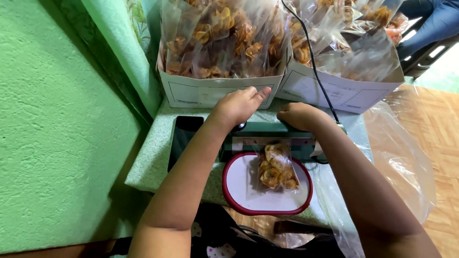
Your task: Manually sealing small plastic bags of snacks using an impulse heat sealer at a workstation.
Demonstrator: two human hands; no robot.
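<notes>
A view looking down at a person's two bare arms working at a small green table (pixel 158 157) set against a textured green wall (pixel 52 119).

At far left on the table, a dark phone (pixel 183 138) lies flat. Just right of it, the left hand (pixel 237 106) rests palm down on the far end of a green heat sealer (pixel 267 136), fingers loosely curled with the index finger pointing away, grasping nothing that shows. Beyond it stands a white cardboard box (pixel 210 91) crammed with upright clear bags of golden chips.

In the middle, near the person, a small clear bag of chips (pixel 276 169) lies on a white tray with a dark red rim (pixel 224 184), its open top tucked under the sealer's bar. The bag looks light, its film thin, slippery and crinkly, and the chips inside brittle, so it is best taken by the empty film near the top edge rather than squeezed around the middle.

To the right, the right hand (pixel 301 116) is clenched into a loose fist pressing on the sealer's arm. A black cord (pixel 313 62) runs away past it. A second white box (pixel 342 93) of filled bags stands beyond, and a large empty plastic bag (pixel 401 162) hangs at the table's right, over wooden flooring (pixel 442 129).
</notes>
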